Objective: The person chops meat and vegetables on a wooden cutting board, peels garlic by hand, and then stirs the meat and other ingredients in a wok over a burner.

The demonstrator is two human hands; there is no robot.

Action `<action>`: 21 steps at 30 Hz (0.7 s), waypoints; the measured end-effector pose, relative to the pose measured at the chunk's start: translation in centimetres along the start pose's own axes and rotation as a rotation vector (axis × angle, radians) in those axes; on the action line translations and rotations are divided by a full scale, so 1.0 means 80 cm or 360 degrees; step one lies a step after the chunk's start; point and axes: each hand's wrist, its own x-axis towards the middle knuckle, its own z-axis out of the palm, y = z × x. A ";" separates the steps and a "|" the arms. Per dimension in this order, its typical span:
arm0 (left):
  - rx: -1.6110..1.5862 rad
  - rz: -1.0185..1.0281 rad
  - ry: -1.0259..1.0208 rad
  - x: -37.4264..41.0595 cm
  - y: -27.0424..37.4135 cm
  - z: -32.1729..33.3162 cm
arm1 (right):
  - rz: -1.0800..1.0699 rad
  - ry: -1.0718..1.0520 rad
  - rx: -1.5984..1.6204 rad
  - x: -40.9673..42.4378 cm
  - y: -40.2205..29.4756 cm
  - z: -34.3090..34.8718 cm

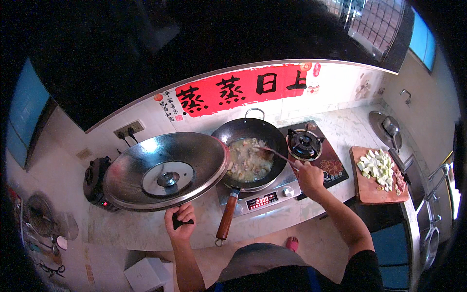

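Note:
My left hand (181,221) grips a black handle (181,221) at the near rim of a large domed metal wok lid (126,173). The lid has a round glass window and a knob (168,179) at its centre. It is held up left of the black wok (275,137) and overlaps the wok's left rim. In my right hand (310,179) is the handle of a spatula (279,154), whose blade dips into the food. Pieces of food in a pale, cloudy broth (250,162) fill the wok's bottom. The wok's wooden handle (227,215) points towards me.
Beneath the wok is a lit-display induction cooker (288,192), with a gas hob (328,155) to its right. A wooden board (361,188) bears chopped pale vegetable, minced meat and a knife (399,160). Behind it lie another lid (375,118) and a ladle (391,126). A black appliance (95,179) stands left.

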 end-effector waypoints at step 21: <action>0.0250 -0.0008 0.0057 0.025 -0.006 -0.001 | 0.0069 0.0346 0.0147 0.047 -0.019 0.053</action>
